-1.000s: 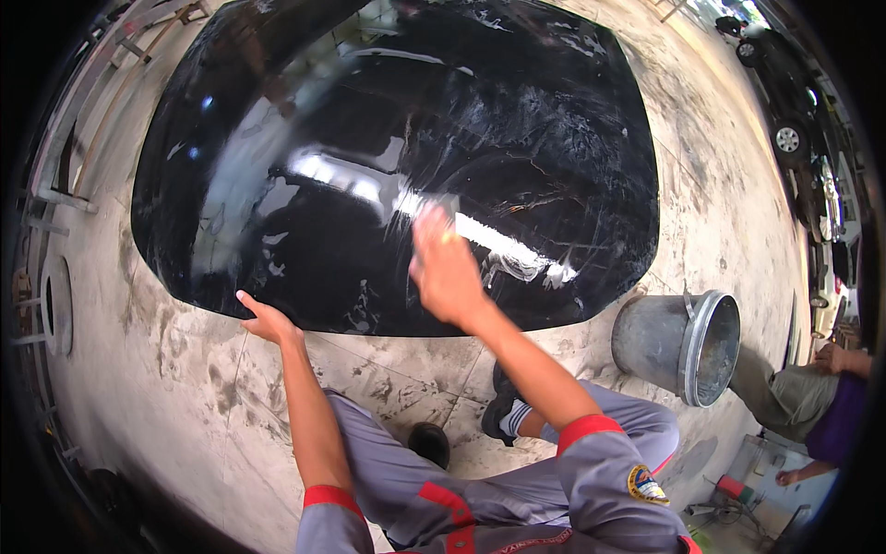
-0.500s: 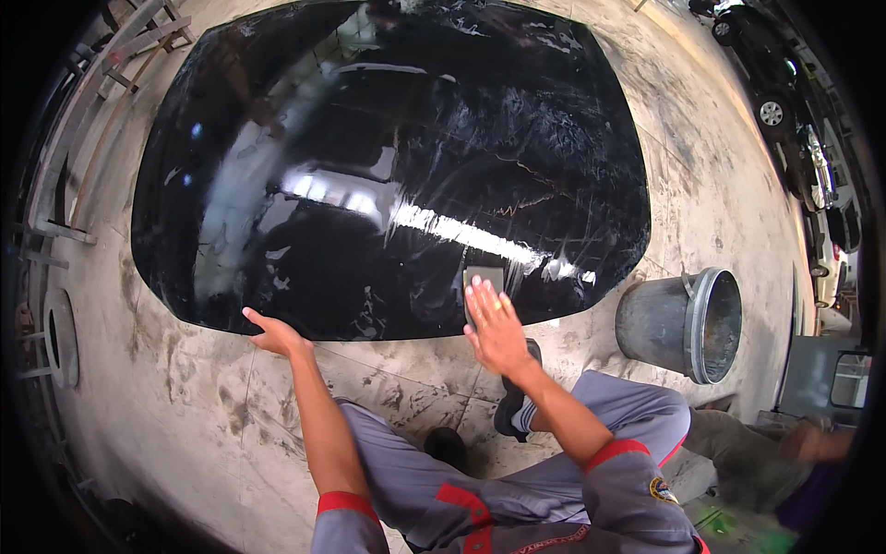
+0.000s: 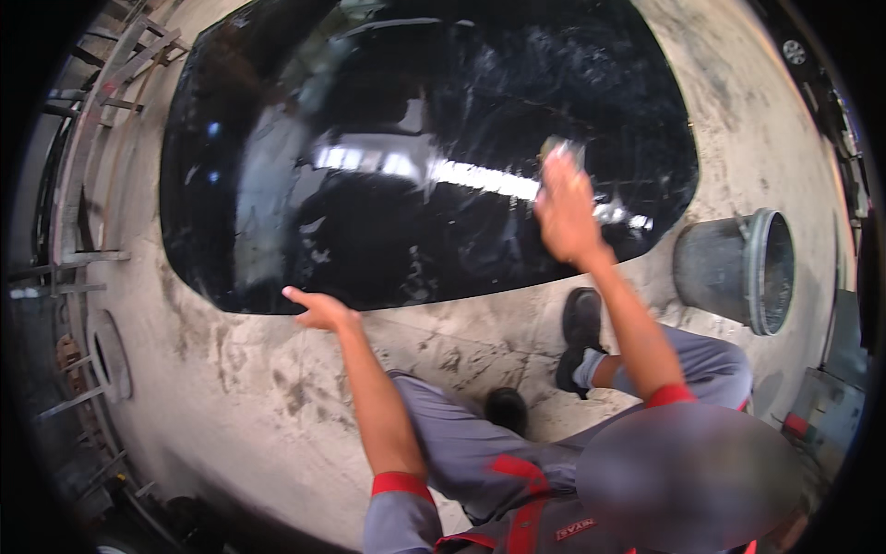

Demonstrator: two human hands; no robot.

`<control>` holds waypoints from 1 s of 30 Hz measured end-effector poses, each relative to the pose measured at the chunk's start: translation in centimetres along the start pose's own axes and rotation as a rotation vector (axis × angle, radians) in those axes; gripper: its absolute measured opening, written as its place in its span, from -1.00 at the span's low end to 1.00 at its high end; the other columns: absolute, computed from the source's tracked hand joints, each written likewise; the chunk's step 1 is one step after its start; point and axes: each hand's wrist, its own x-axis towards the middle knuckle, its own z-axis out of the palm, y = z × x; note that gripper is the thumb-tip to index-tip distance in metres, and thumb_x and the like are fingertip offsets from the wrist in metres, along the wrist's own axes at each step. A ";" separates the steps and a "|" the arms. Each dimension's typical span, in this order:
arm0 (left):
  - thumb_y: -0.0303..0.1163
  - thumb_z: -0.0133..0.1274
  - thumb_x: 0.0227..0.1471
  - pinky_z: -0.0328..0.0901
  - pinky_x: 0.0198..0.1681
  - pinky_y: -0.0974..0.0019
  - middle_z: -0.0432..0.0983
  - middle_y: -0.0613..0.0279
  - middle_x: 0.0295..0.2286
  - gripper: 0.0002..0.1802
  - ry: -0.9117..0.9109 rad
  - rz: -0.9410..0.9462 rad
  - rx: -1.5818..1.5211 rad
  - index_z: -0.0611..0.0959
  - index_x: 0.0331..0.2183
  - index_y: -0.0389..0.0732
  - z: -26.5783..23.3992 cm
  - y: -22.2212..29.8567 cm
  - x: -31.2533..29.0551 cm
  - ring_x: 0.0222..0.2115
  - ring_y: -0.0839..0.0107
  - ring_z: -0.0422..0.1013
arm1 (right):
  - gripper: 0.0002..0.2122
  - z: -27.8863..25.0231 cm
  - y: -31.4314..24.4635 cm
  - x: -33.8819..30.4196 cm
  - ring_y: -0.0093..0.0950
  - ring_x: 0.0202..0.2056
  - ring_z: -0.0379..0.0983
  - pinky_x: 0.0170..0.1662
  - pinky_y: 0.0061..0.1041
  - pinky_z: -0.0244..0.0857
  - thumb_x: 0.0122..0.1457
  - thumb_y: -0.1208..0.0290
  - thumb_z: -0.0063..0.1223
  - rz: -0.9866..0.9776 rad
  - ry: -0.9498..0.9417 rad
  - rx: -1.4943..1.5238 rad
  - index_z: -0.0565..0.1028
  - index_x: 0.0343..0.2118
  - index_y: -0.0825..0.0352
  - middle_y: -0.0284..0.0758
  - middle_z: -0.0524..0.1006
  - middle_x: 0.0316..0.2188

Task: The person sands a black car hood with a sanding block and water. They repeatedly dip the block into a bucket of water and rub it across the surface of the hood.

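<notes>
A glossy black car hood, wet-looking and streaked with whitish smears, lies in front of me. My left hand grips its near edge, thumb on top; the other fingers are largely hidden. On the right half of the hood my right hand presses a flat greyish pad against the surface, fingers stretched forward over it. The pad is blurred and mostly covered, so its exact kind does not show.
To the right a grey plastic bucket lies tipped on its side on the stained concrete floor. Metal stands line the left, beside a ring-shaped object. My shoe is below the hood. A car wheel shows far right.
My right hand has slid the pad away from me and to the right across the hood. The left hand still holds the near edge. The whole view has shifted and tilted.
</notes>
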 end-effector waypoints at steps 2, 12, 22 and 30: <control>0.31 -0.02 0.20 0.20 0.31 0.05 0.13 -0.45 0.26 0.13 -0.009 -0.032 0.009 0.10 0.29 -0.57 1.8 0.1 -2.9 0.23 -0.17 0.25 | -0.45 -0.3 5.5 5.1 -0.09 0.41 0.04 0.40 -0.12 -0.08 0.39 0.29 -0.18 0.088 0.148 -0.009 0.15 0.36 0.46 0.04 0.15 0.39; 0.27 -0.03 0.23 0.34 0.23 0.08 0.13 -0.42 0.25 0.12 -0.073 -0.100 -0.085 0.04 0.30 -0.57 0.1 2.0 -1.5 0.17 -0.11 0.34 | -0.36 -0.8 -6.2 -1.2 -0.17 0.47 -0.09 0.46 -0.12 -0.21 0.36 0.18 -0.10 -0.151 -0.116 0.142 0.10 0.40 0.43 -0.08 0.04 0.46; 0.28 0.02 0.19 0.40 0.16 0.10 0.24 -0.46 0.17 0.12 -0.035 -0.093 -0.096 0.17 0.21 -0.68 0.9 2.1 -1.8 0.10 -0.14 0.40 | -0.36 -1.8 -7.0 -7.6 -0.22 0.44 0.00 0.42 -0.14 -0.09 0.32 0.21 -0.03 -0.161 -0.229 0.166 0.14 0.39 0.40 -0.07 0.11 0.43; 0.26 -0.01 0.22 0.39 0.19 0.13 0.14 -0.38 0.25 0.11 -0.043 -0.097 -0.079 0.06 0.30 -0.56 -0.1 1.2 -1.5 0.16 -0.09 0.35 | -0.33 0.2 -5.0 -7.0 -0.15 0.47 -0.10 0.45 -0.06 -0.17 0.35 0.18 -0.07 0.101 -0.041 0.108 0.09 0.40 0.46 -0.03 0.03 0.45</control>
